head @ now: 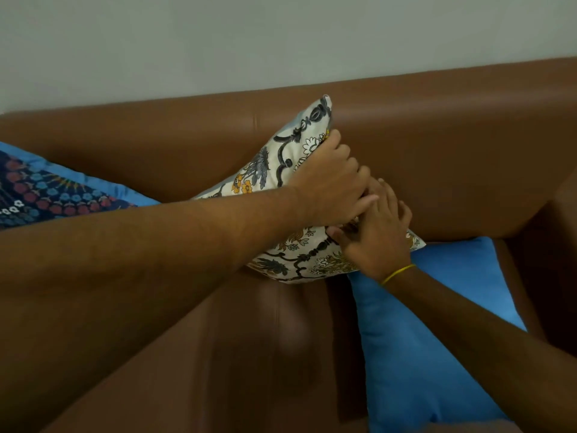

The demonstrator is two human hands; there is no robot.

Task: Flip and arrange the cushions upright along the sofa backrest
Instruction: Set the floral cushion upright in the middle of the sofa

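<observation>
A cream cushion (281, 164) with dark and yellow floral print stands tilted on the brown sofa seat, its top corner leaning against the backrest (437, 145). My left hand (331, 179) grips its right edge from above. My right hand (377, 232), with a yellow band at the wrist, holds the same edge lower down. A plain blue cushion (415, 332) lies flat on the seat at the right, under the cream one's lower corner. A dark blue patterned cushion (46, 192) lies at the far left.
The brown leather seat (249, 339) stretches toward me between the cushions. The sofa's right armrest (549, 251) rises at the right edge. A pale wall (281, 35) stands behind the backrest.
</observation>
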